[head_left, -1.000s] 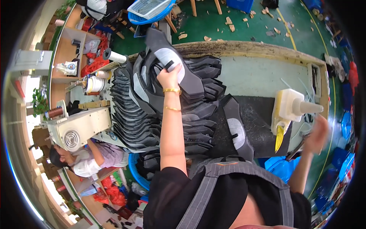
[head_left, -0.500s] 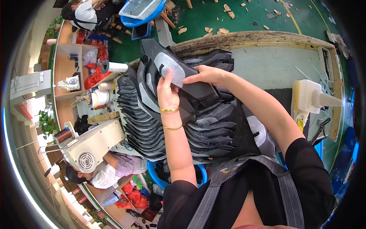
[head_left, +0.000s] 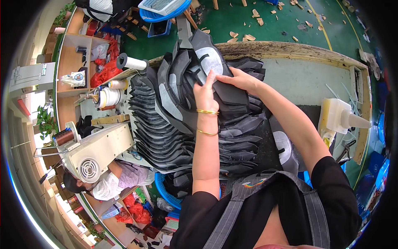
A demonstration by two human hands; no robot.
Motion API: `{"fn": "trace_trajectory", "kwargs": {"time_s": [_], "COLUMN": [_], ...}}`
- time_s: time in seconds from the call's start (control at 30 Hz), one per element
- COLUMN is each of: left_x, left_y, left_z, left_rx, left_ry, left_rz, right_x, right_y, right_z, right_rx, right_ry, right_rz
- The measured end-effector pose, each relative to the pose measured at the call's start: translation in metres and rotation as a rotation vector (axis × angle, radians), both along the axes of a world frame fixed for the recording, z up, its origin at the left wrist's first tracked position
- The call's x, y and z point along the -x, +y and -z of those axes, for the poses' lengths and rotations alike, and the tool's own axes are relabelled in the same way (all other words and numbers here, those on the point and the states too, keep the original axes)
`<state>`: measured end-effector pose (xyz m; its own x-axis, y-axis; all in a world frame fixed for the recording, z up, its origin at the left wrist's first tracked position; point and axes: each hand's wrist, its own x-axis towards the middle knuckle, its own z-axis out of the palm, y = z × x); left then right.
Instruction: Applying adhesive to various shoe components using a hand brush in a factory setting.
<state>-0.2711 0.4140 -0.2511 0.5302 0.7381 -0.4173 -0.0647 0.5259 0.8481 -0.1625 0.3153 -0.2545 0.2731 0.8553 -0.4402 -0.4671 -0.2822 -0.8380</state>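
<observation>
Both my hands hold a black shoe upper (head_left: 210, 59) with a light grey patch and a small dark strip on it. My left hand (head_left: 204, 94) grips its near left edge, the thumb lying on the patch and the fingers hidden behind. From the right, my right hand (head_left: 243, 80) pinches the same piece, thumb on top near the left thumb. Beneath and around it lie overlapping rows of similar uppers, a left stack (head_left: 151, 128) and a right stack (head_left: 238, 143). A few loose uppers (head_left: 169, 101) lean across the left stack.
Right of my forearm stand a white squeeze bottle (head_left: 331, 115) and another upper (head_left: 284, 147). A sewing machine (head_left: 101, 151) is at the left, beside a seated co-worker (head_left: 124, 180). Thread spools (head_left: 134, 63) stand behind it. A blue basket (head_left: 158, 189) sits below the worktable (head_left: 298, 68).
The held upper and both hands have shifted right in the picture, partly with the view itself. More loose uppers now show to the left of my left hand.
</observation>
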Motion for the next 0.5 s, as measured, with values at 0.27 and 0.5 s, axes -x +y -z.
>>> {"fn": "trace_trajectory", "kwargs": {"time_s": [0.27, 0.5], "left_x": [0.005, 0.018], "left_y": [-0.040, -0.166], "left_z": [-0.070, -0.020], "left_rx": [0.067, 0.351], "left_ry": [-0.429, -0.374], "left_rz": [0.291, 0.541], "right_x": [0.022, 0.049], "right_y": [-0.079, -0.230], "right_z": [-0.086, -0.056], "right_rx": [-0.184, 0.099], "right_ry": [-0.411, -0.724], "right_rz": [0.283, 0.365]}}
